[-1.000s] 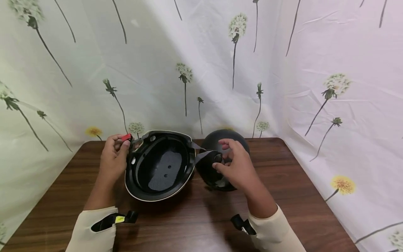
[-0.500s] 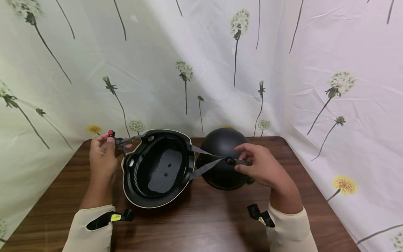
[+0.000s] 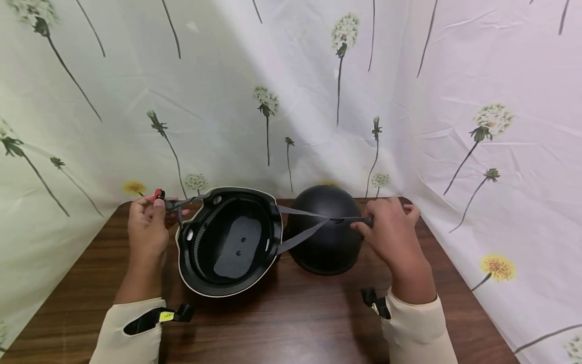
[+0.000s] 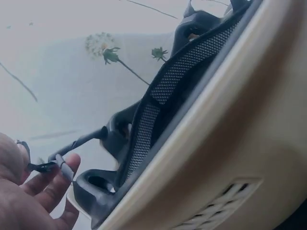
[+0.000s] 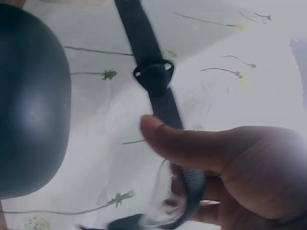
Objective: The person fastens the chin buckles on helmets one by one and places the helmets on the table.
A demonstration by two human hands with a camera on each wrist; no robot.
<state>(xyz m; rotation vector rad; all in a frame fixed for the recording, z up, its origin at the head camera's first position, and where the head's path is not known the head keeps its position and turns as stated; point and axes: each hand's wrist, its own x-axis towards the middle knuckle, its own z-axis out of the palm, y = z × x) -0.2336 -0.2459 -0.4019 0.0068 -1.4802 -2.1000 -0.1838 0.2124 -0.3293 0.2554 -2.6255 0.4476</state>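
An upturned cream helmet point(image 3: 229, 296) shows its black padded inside point(image 3: 236, 242) in the head view. My left hand point(image 3: 147, 227) pinches the red-and-black buckle point(image 3: 158, 194) at the end of its left strap, left of the helmet. On the other side my right hand point(image 3: 393, 235) grips the right chin strap point(image 3: 352, 220) between thumb and fingers, pulled out over a black helmet point(image 3: 325, 230). Two grey straps point(image 3: 302, 236) run from the helmet's rim and meet in a V. In the right wrist view a black slider point(image 5: 156, 76) sits on the strap beyond my thumb.
The black helmet lies dome up on the dark wooden table point(image 3: 282, 323), close to the cream helmet's right side. Behind the table hangs a white cloth point(image 3: 218, 126) printed with dandelions. A wrist strap with a small black camera point(image 3: 183, 312) is on the left sleeve.
Both hands have moved apart. The left drew the buckle leftward; the right drew the chin strap rightward, and the straps now stretch straighter. The right fingers have closed more firmly around the strap.
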